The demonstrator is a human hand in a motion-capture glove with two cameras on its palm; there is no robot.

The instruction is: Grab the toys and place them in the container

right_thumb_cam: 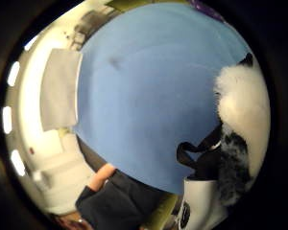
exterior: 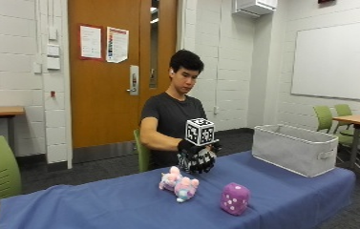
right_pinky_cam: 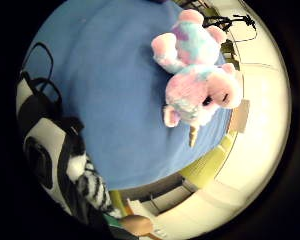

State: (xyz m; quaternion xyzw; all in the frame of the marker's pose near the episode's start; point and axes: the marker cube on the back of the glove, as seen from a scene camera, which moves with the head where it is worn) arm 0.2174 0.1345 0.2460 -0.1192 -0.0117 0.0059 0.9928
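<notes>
Outside view: person seated behind a table under a blue cloth (exterior: 103, 200), gloved right hand (exterior: 196, 155) raised above the tabletop, fingers curled around a black-and-white striped plush toy (exterior: 195, 163) that hangs below the palm, clear of the cloth. Little-finger palm view confirms it: striped plush fur (right_pinky_cam: 92, 185) right against the palm strap; thumb-side view shows white and grey-black fur (right_thumb_cam: 240, 124) filling the edge next to the hand. Pink-and-blue plush unicorn (exterior: 178, 183) lies on the cloth just in front of the hand, not touching it; in the palm view it lies with its horn pointing toward the table edge (right_pinky_cam: 202, 82). Purple plush die with white dots (exterior: 235, 198) sits on the cloth near the unicorn, apart from it, closer to the front edge. Grey fabric container (exterior: 294, 149) stands at the table's far end, well apart from hand and toys; its inside not visible.
</notes>
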